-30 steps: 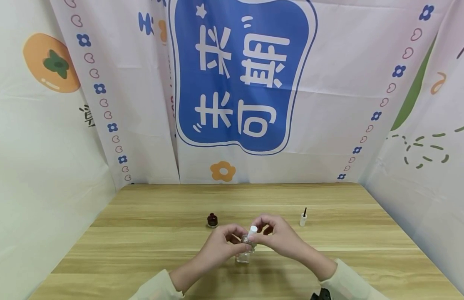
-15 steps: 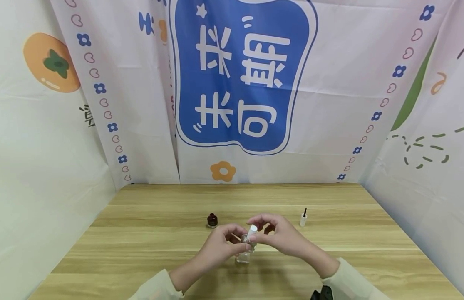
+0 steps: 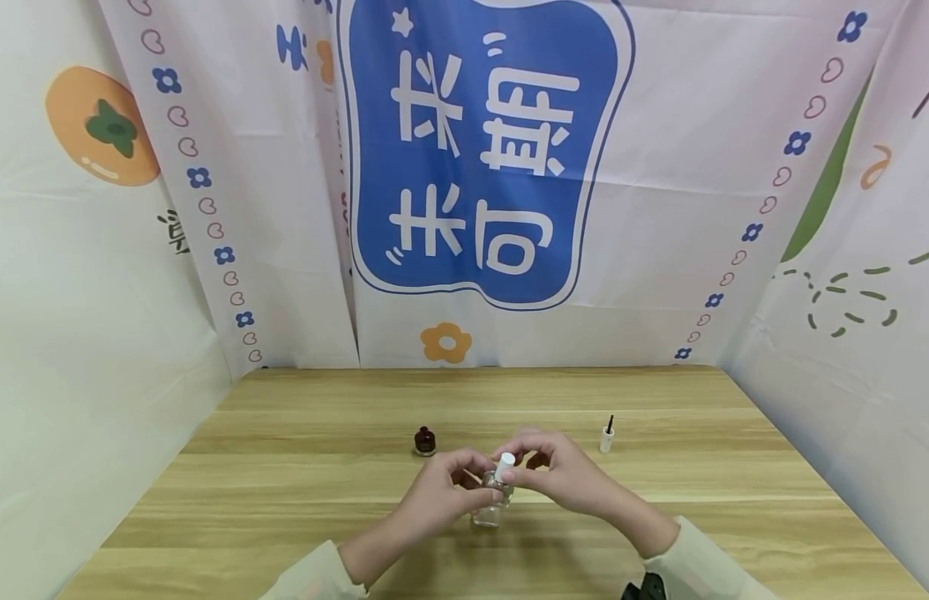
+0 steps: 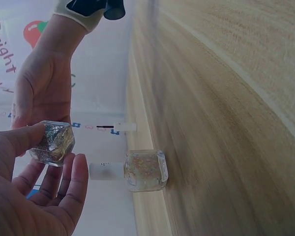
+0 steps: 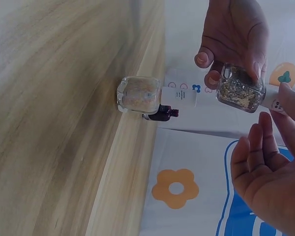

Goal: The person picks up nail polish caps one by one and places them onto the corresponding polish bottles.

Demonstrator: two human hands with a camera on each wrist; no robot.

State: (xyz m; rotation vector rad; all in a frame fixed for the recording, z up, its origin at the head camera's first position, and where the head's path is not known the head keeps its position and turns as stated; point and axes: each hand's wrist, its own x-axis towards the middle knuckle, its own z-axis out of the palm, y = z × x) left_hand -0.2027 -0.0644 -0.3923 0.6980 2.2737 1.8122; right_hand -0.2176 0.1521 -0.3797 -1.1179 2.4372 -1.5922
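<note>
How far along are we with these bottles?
Done, it seems: the dark red bottle stands uncapped, and a brush cap stands brush-up. In hand: the left hand holds a glitter bottle while the right hand pinches its white cap, not yet off. Probably left, if all caps are coming off: that one, and the lid on the clear bottle standing below the hands.

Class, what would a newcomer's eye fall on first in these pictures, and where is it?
Probably the big blue panel lettered in white, on the cloth behind the table. Next, the glittery bottle above the table at the head view's lower centre, held in the left grip, the right grip pinching its white cap. Farther back, an uncapped dark red bottle stands to the left and a white brush cap to the right.
</note>
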